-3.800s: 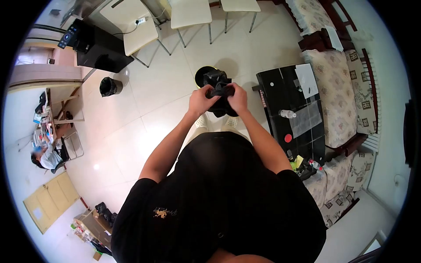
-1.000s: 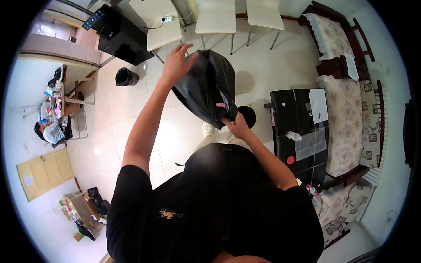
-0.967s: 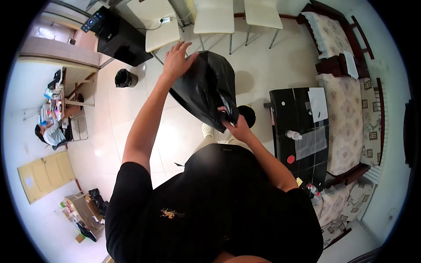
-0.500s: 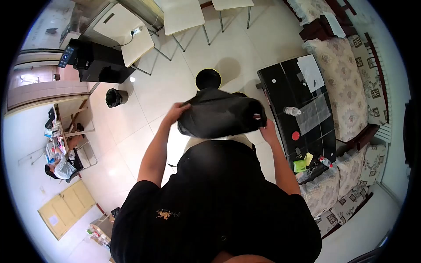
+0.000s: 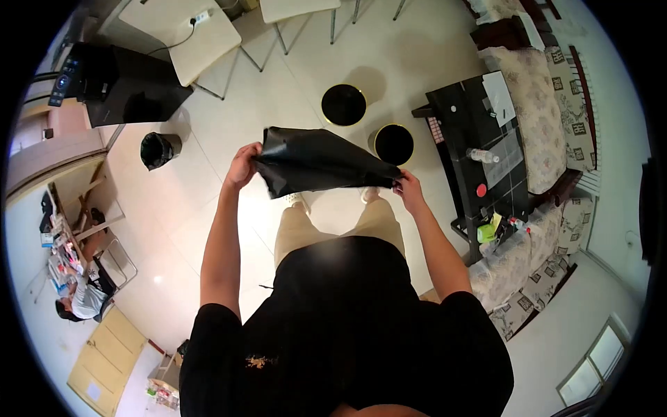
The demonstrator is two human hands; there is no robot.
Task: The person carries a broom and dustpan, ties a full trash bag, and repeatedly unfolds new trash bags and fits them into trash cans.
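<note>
A black plastic garbage bag [image 5: 316, 163] is stretched sideways in front of my body, above the floor and my feet. My left hand [image 5: 243, 167] grips its left edge, fingers closed round the plastic. At the bag's narrower right end, my right hand [image 5: 408, 189] pinches a corner. Just beyond the bag stand two round black bins with yellow rims: one bin [image 5: 344, 105] farther off, the other bin [image 5: 393, 144] close to the bag's right end. Both interiors look dark.
A lined wastebasket [image 5: 160, 151] stands on the left, near a black cabinet [image 5: 139, 87] and a folding chair [image 5: 187, 42]. To the right are a black low table [image 5: 479, 125] with a bottle [image 5: 483, 156] and a covered sofa [image 5: 535, 118]. A person [image 5: 87, 299] sits far left.
The bag has turned and stretched flatter, its right end now narrow and lower. Both hands have shifted left in view, and the second bin beside the bag has come into full view.
</note>
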